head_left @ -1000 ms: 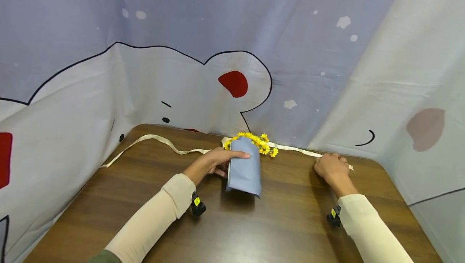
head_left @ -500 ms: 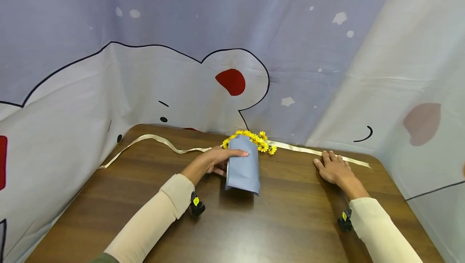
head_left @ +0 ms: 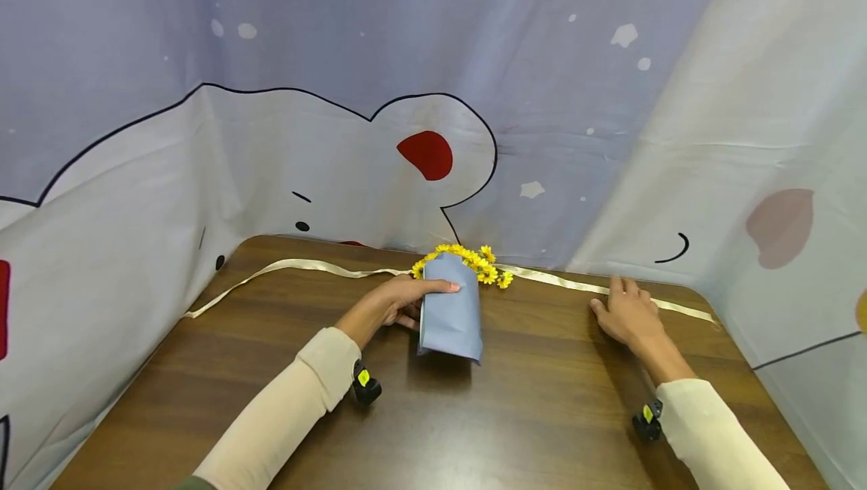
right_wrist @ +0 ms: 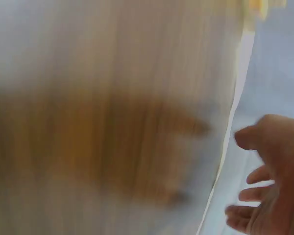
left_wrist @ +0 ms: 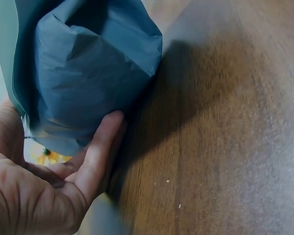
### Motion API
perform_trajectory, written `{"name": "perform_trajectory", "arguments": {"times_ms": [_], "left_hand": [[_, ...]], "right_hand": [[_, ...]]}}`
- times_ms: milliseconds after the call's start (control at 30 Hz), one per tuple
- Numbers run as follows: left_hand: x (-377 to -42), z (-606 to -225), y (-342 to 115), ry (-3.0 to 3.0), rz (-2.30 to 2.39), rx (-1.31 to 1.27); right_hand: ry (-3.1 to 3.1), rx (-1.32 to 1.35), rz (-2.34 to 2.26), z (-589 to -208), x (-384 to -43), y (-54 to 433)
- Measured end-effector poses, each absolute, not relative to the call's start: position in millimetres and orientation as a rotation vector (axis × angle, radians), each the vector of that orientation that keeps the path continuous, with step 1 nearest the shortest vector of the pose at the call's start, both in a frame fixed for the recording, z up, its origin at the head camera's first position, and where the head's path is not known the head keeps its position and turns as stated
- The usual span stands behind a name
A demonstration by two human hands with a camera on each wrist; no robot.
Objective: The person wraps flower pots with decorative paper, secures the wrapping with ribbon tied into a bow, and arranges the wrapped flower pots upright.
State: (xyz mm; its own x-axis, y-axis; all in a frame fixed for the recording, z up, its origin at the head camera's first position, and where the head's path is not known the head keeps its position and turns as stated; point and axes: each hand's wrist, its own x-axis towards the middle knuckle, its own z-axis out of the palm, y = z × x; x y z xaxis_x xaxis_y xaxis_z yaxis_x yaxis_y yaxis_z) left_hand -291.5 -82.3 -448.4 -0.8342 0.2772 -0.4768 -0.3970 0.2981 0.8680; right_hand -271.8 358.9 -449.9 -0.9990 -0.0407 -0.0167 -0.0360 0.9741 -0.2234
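A bouquet wrapped in blue-grey paper (head_left: 450, 313) sits towards the back of a brown wood-grain counter (head_left: 542, 407), its yellow flowers (head_left: 486, 273) poking out at the far end. A person's left hand (head_left: 401, 300) reaches in from the bouquet's left side and grips it, thumb laid across the top of the wrapping. The left wrist view adds what the head view hides: the near end of the paper is folded and hollow, and the fingers (left_wrist: 99, 152) bend in against its underside, with a bit of yellow petal showing past them.

Well to the right of the bouquet, the right hand (head_left: 631, 315) reaches over a cream ribbon (head_left: 555, 279). From above mainly its back shows; the right wrist view, blurred over the counter, reveals the thumb and fingers loosely bent and spread apart. Whether they touch the ribbon cannot be told.

The ribbon stretches out on both sides of the bouquet, wavy to the left and straighter to the right; the part at the bouquet is hidden. Behind the bouquet hangs a lavender and white curtain (head_left: 535, 98) printed with cartoon shapes.
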Motion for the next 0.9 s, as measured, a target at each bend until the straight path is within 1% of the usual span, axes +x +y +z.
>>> {"name": "perform_trajectory", "arguments": {"times_ms": [67,200,267,333,467,567,633,733,900], "left_hand": [[-290,-449,-82,2.016,1.595,-0.110],[-286,-452,-80,1.993,1.663,-0.118],[-284,-454,-80,1.973,1.711,-0.121],[-282,-456,-80,1.945,1.765,-0.124],[-277,-458,-78,1.877,1.858,-0.098],[-274,-458,-77,1.861,1.881,-0.071],[-273,-458,-76,1.872,1.881,-0.064],[-274,-458,-75,1.879,1.872,-0.068],[-276,-458,-76,1.879,1.832,-0.047]], "right_hand": [[3.178,-0.178,-0.395,-443,-263,318],[3.160,-0.543,-0.515,-446,-253,250],[3.163,-0.712,-0.488,-458,-259,233],[3.171,-0.757,-0.422,-466,-268,224],[3.255,-0.722,-0.274,-496,-301,233],[3.292,-0.670,-0.280,-502,-314,235],[3.292,-0.644,-0.323,-497,-315,232],[3.202,-0.586,-0.424,-473,-307,221],[3.018,-0.511,-0.371,-459,-313,214]]}}
